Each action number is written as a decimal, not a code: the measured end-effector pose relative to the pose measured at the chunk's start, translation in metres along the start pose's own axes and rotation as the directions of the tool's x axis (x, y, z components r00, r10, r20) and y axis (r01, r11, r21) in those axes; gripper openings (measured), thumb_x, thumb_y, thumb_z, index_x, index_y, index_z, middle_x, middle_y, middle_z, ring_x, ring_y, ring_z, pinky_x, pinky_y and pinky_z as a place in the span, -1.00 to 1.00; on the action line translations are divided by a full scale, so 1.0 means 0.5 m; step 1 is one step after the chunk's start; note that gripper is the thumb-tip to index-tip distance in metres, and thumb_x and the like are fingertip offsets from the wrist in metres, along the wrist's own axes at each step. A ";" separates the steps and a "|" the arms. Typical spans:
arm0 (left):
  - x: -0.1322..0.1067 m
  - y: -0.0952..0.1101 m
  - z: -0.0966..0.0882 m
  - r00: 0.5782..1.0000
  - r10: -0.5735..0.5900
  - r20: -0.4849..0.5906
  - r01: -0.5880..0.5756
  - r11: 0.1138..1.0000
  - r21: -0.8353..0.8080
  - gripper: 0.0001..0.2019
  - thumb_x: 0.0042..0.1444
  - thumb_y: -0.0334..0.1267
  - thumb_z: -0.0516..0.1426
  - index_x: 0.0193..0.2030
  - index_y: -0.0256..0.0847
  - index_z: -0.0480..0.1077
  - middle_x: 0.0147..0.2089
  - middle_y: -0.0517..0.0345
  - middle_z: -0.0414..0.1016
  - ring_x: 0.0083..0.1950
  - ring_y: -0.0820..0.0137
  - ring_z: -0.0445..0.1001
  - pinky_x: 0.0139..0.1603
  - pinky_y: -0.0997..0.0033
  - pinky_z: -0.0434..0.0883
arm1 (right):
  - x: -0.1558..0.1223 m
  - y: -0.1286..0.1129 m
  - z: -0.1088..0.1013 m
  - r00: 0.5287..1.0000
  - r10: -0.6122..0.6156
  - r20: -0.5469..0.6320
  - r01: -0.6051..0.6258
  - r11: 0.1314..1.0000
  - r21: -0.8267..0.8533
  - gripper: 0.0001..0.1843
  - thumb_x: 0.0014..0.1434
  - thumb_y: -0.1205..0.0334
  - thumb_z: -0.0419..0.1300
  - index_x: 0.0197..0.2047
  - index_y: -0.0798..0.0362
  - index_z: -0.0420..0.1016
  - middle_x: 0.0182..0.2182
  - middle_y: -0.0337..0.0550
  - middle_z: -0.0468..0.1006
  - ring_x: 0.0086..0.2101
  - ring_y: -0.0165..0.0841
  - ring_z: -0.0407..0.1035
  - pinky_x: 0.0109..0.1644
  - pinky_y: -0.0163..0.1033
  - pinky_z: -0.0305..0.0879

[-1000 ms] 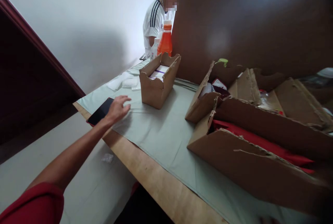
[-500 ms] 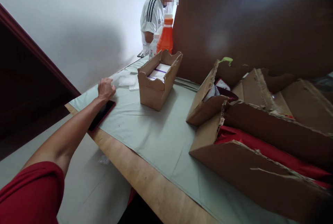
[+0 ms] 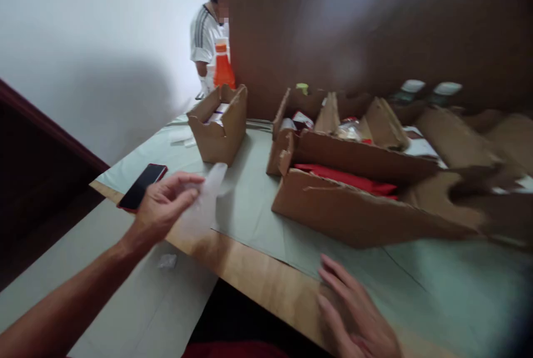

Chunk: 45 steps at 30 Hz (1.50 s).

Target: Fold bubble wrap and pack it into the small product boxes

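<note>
My left hand (image 3: pixel 164 205) pinches a clear plastic bag (image 3: pixel 204 205) between thumb and fingers, holding it above the table's near edge. A black phone in a red case (image 3: pixel 141 186) lies just left of that hand on the pale green cloth (image 3: pixel 258 208). My right hand (image 3: pixel 353 313) lies flat with its fingers spread on the wooden table edge (image 3: pixel 258 286), holding nothing. A small open cardboard box (image 3: pixel 219 125) with white packets stands beyond the left hand.
Large torn cardboard boxes (image 3: pixel 353 191) with red items fill the right of the table. A brown board (image 3: pixel 375 30) stands behind them. An orange bottle (image 3: pixel 224 66) and a seated person in a white shirt (image 3: pixel 206 39) are at the far end. More clear bags (image 3: pixel 181 136) lie there.
My left hand reached to the far clear bags, closed, and has come back near with one bag. My right hand has come into view on the table edge. The camera swung right.
</note>
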<state>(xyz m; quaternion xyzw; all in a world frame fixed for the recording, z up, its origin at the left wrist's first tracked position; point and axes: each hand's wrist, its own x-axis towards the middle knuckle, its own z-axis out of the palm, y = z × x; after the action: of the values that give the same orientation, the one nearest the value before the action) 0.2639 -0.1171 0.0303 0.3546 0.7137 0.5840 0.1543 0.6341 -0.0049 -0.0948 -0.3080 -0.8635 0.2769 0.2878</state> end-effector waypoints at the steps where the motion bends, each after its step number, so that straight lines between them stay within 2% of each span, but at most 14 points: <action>1: -0.027 0.003 0.040 0.996 -0.011 0.093 0.015 0.999 -0.046 -0.80 -0.01 -0.16 0.33 -0.23 -0.16 0.65 -0.24 0.10 0.62 -0.27 0.34 0.51 -0.32 0.44 0.43 | 0.017 -0.041 0.013 1.000 -0.001 -0.001 0.001 0.995 0.096 -0.51 0.34 0.14 0.21 0.32 -0.21 0.45 0.33 -0.07 0.43 0.23 -0.03 0.42 0.30 0.16 0.41; 5: -0.123 -0.008 0.194 0.884 -0.106 0.456 0.221 0.953 -0.206 -0.76 0.09 -0.13 0.30 -0.13 -0.12 0.67 -0.14 0.07 0.66 -0.16 0.28 0.56 -0.16 0.35 0.49 | 0.055 -0.120 0.060 0.972 0.151 0.179 -0.218 0.858 0.466 -0.15 0.23 -0.20 0.29 0.47 -0.04 0.23 0.36 0.10 0.37 0.32 0.01 0.31 0.37 0.18 0.29; 7: -0.161 -0.023 0.252 0.826 -0.157 0.541 0.336 0.908 -0.251 -0.73 0.12 -0.11 0.30 -0.06 -0.11 0.66 -0.08 0.07 0.66 -0.09 0.26 0.56 -0.07 0.33 0.49 | 0.042 -0.118 0.076 0.943 0.261 0.208 -0.334 0.735 0.590 0.02 0.14 -0.30 0.34 0.50 -0.01 0.14 0.39 0.14 0.33 0.33 0.05 0.27 0.39 0.21 0.25; 10: -0.199 -0.045 0.304 0.776 -0.238 0.584 0.496 0.801 -0.334 -0.69 0.09 -0.08 0.36 -0.04 -0.11 0.64 -0.08 0.09 0.64 -0.10 0.32 0.54 -0.06 0.39 0.47 | 0.010 -0.102 0.086 0.902 0.387 0.193 -0.407 0.611 0.679 -0.01 0.15 -0.25 0.35 0.49 -0.01 0.15 0.38 0.13 0.34 0.32 0.01 0.30 0.39 0.17 0.25; 13: -0.214 -0.060 0.320 0.754 -0.287 0.591 0.586 0.702 -0.406 -0.59 0.01 -0.08 0.44 0.01 -0.11 0.61 -0.13 0.13 0.58 -0.16 0.41 0.51 -0.14 0.48 0.45 | 0.001 -0.098 0.081 0.883 0.429 0.193 -0.439 0.606 0.663 -0.13 0.18 -0.11 0.36 0.45 -0.02 0.22 0.34 0.07 0.40 0.30 -0.04 0.33 0.39 0.11 0.25; 19: -0.203 -0.062 0.309 0.743 -0.253 0.620 0.590 0.686 -0.427 -0.46 -0.01 -0.11 0.48 0.12 -0.12 0.53 -0.32 0.25 0.44 -0.34 0.52 0.40 -0.30 0.55 0.39 | 0.028 -0.108 0.065 0.893 0.388 0.228 -0.420 0.539 0.730 -0.47 0.38 -0.13 0.14 0.27 -0.05 0.48 0.08 -0.09 0.63 0.04 -0.19 0.54 0.17 -0.12 0.45; 24: -0.174 -0.060 0.280 0.626 -0.143 0.767 0.593 0.726 -0.348 -0.44 0.03 -0.11 0.45 0.16 -0.14 0.50 -0.36 0.25 0.39 -0.39 0.52 0.36 -0.35 0.53 0.35 | 0.017 -0.065 0.038 0.852 0.499 0.160 -0.458 0.563 0.688 -0.57 0.37 -0.13 0.16 -0.04 0.03 0.65 -0.27 -0.16 0.67 -0.27 -0.30 0.53 -0.14 -0.24 0.49; 27: -0.130 -0.052 0.230 0.566 -0.113 0.816 0.506 0.829 -0.236 -0.52 0.07 -0.09 0.42 0.11 -0.15 0.55 -0.35 0.23 0.38 -0.39 0.53 0.33 -0.37 0.54 0.32 | 0.006 -0.017 -0.019 0.804 0.594 0.002 -0.472 0.637 0.609 -0.60 0.31 -0.11 0.22 -0.08 0.03 0.66 -0.31 -0.17 0.67 -0.29 -0.30 0.52 -0.20 -0.26 0.47; 30: -0.074 -0.045 0.182 0.637 -0.142 0.758 0.322 0.942 -0.093 -0.59 0.13 -0.09 0.36 0.10 -0.16 0.55 -0.35 0.22 0.37 -0.38 0.49 0.34 -0.36 0.50 0.34 | 0.004 0.026 -0.088 0.761 0.629 -0.158 -0.485 0.714 0.505 -0.61 0.26 -0.07 0.24 -0.06 0.04 0.67 -0.30 -0.14 0.68 -0.29 -0.28 0.53 -0.23 -0.25 0.46; 33: -0.028 -0.058 0.171 0.710 -0.120 0.694 0.036 0.990 0.135 -0.62 0.20 -0.12 0.24 0.13 -0.16 0.52 -0.38 0.23 0.39 -0.36 0.44 0.38 -0.33 0.46 0.35 | 0.007 0.055 -0.127 0.771 0.584 -0.256 -0.502 0.803 0.320 -0.61 0.26 -0.03 0.20 -0.05 0.04 0.67 -0.26 -0.10 0.69 -0.29 -0.26 0.52 -0.22 -0.21 0.43; 37: -0.002 -0.114 0.196 0.766 -0.113 0.633 -0.323 0.784 0.530 -0.61 0.19 -0.25 0.13 0.16 -0.16 0.49 -0.40 0.21 0.46 -0.37 0.36 0.43 -0.30 0.38 0.37 | -0.007 0.094 -0.128 0.753 0.571 -0.329 -0.609 0.793 -0.019 -0.56 0.31 -0.05 0.10 -0.05 0.07 0.65 -0.31 -0.03 0.67 -0.32 -0.18 0.50 -0.19 -0.10 0.39; 40: -0.007 -0.145 0.203 0.817 0.038 0.575 -0.491 0.569 0.660 -0.59 0.21 -0.23 0.15 0.20 -0.20 0.44 -0.19 0.01 0.56 -0.17 0.18 0.52 -0.13 0.20 0.47 | -0.031 0.125 -0.131 0.763 0.479 -0.435 -0.611 0.754 -0.242 -0.50 0.31 -0.06 0.10 0.09 0.11 0.58 -0.21 0.07 0.68 -0.24 -0.08 0.52 -0.07 0.04 0.39; 42: -0.022 -0.140 0.205 0.796 0.200 0.570 -0.585 0.496 0.642 -0.56 0.25 -0.18 0.16 0.25 -0.21 0.39 0.00 -0.15 0.54 0.01 0.05 0.52 0.02 0.03 0.50 | -0.040 0.131 -0.137 0.798 0.358 -0.485 -0.553 0.754 -0.353 -0.48 0.33 -0.04 0.10 0.18 0.13 0.51 -0.04 0.16 0.65 -0.11 -0.03 0.52 0.03 0.11 0.37; 45: -0.065 -0.102 0.224 0.691 0.407 0.597 -0.717 0.486 0.499 -0.52 0.31 -0.22 0.16 0.35 -0.13 0.27 0.26 -0.23 0.41 0.27 -0.03 0.42 0.21 -0.12 0.46 | -0.018 0.095 -0.120 0.871 0.168 -0.463 -0.397 0.795 -0.458 -0.57 0.40 0.06 0.09 0.22 0.09 0.45 0.07 0.14 0.60 0.01 -0.03 0.49 0.09 0.08 0.35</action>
<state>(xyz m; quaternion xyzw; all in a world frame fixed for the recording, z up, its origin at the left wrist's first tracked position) 0.3411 -0.0614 -0.0543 0.7144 0.6690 0.1975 -0.0560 0.6977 0.0381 -0.0879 -0.5540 -0.7713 -0.0054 0.3133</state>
